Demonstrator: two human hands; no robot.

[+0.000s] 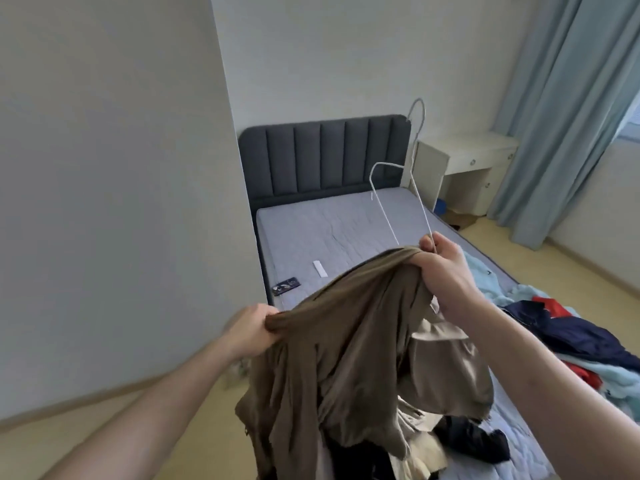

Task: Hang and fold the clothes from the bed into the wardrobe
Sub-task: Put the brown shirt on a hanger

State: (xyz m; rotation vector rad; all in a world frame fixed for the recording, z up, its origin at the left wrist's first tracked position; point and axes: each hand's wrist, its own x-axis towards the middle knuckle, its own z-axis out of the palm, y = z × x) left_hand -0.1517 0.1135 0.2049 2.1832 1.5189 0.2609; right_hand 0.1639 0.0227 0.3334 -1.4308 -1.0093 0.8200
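Below me the bed [329, 230] carries a clothes pile [568, 337] at its right edge. Above it I hold a brown shirt [346, 341]: my left hand [254, 329] bunches one shoulder, my right hand [446, 268] pinches the other together with a white hanger [415, 188].

Head view, angled down, near bed [346, 223].
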